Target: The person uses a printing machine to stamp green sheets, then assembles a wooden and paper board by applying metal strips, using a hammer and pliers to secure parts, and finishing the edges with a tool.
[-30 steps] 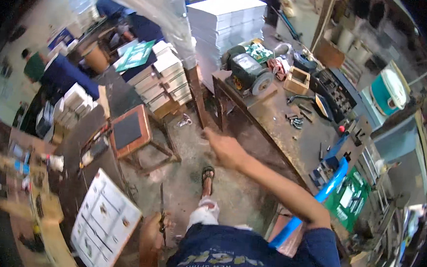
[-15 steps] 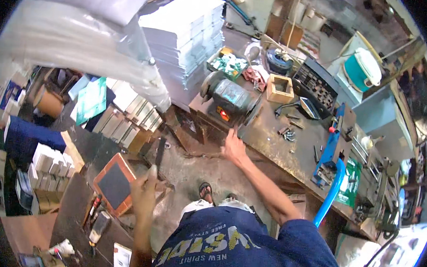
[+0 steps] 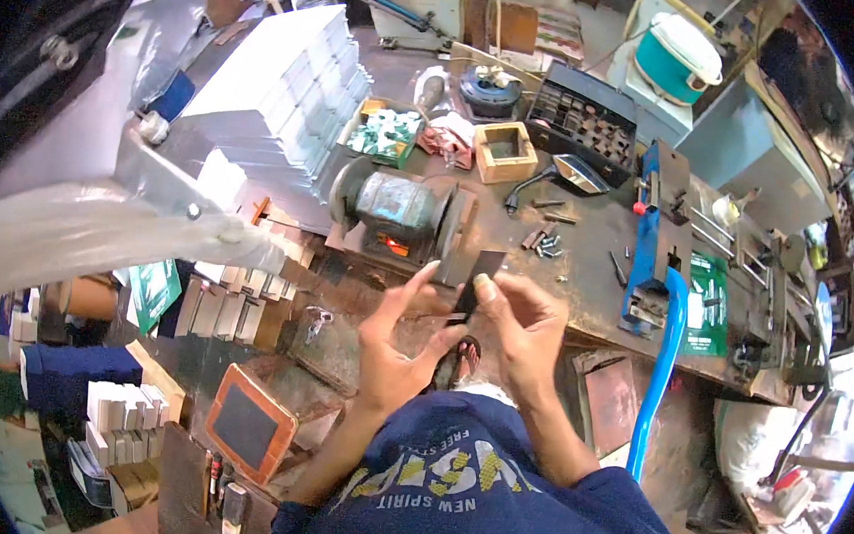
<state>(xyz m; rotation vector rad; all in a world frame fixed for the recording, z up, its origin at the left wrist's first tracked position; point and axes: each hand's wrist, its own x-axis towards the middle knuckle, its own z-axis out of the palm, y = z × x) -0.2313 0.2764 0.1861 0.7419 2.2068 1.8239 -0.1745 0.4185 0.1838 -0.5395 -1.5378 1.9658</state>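
A flat dark metal strip [image 3: 479,279] is pinched between the thumb and fingers of my right hand [image 3: 527,330], tilted upward in front of my body. Beside it, my left hand [image 3: 392,350] is open, thumb and forefinger spread apart. Its thumb tip is close to the strip's lower end; whether they touch I cannot tell. Just beyond both hands, on the bench edge, sits a worn bench grinder [image 3: 395,204] with a wheel at each end and a lit red switch [image 3: 394,245].
The workbench [image 3: 588,265] carries a wooden box [image 3: 505,153], a mirror on a stalk [image 3: 577,173], small metal pieces and a blue clamp-like tool with a long blue handle [image 3: 661,376]. Tall paper stacks [image 3: 274,104] stand left of the grinder. A wood-framed stool [image 3: 251,424] is at lower left.
The dark strip, earlier in my left hand at lower left, is now in my right hand. My right hand has drawn back from the grinder, and both hands have come together. The view has shifted.
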